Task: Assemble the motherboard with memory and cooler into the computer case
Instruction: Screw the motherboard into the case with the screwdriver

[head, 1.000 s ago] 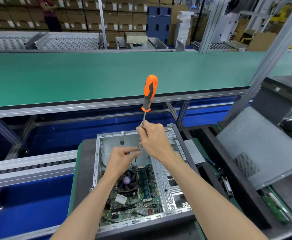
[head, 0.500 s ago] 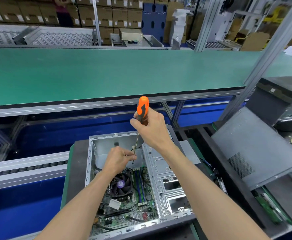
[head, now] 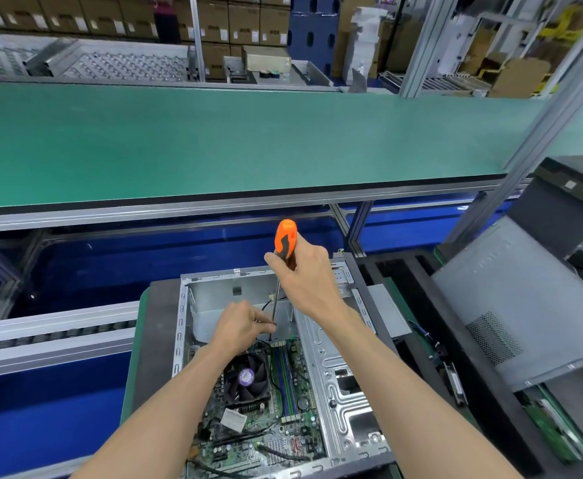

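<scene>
Both hands busy: right hand (head: 305, 276) grips the orange screwdriver (head: 284, 238), left hand (head: 245, 324) pinches its shaft at the motherboard's (head: 276, 437) far edge; keep it vertical, press lightly.

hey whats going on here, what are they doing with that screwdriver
A person is fastening a motherboard inside an open computer case. The right hand grips the orange-handled screwdriver upright, its tip down at the board's far edge near the memory slots. The left hand pinches the shaft near the tip to steady it. The cooler fan is already on the board.
</scene>
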{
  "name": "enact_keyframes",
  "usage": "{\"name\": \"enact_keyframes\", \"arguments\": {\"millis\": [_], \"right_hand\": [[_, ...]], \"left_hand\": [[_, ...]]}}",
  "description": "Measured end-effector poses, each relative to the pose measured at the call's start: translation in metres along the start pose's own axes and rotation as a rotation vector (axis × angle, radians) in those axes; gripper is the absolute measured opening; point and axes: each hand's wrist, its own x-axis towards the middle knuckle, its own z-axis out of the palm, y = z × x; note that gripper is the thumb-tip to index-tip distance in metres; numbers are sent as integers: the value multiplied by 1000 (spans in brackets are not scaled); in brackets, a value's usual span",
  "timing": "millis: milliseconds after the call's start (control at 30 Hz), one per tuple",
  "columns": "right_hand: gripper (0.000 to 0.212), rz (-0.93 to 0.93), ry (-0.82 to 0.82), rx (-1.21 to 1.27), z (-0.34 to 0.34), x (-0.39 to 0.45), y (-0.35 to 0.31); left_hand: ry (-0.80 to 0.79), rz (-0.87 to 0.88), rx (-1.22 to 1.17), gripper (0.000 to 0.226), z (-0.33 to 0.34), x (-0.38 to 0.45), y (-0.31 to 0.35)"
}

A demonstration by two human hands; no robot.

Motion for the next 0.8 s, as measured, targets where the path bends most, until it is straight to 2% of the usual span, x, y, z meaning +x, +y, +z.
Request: {"name": "enact_keyframes", "arguments": {"millis": [300, 600, 800], "right_hand": [[26, 44, -20, 1, 8, 1, 6], [30, 12, -11, -22, 7, 1, 1], [32, -78, 5, -225, -1, 3, -10]], "left_hand": [[-38, -10, 5, 11, 6, 1, -9], [1, 6, 2, 11, 9, -1, -11], [-15, -7, 11, 11, 12, 0, -14]]}}
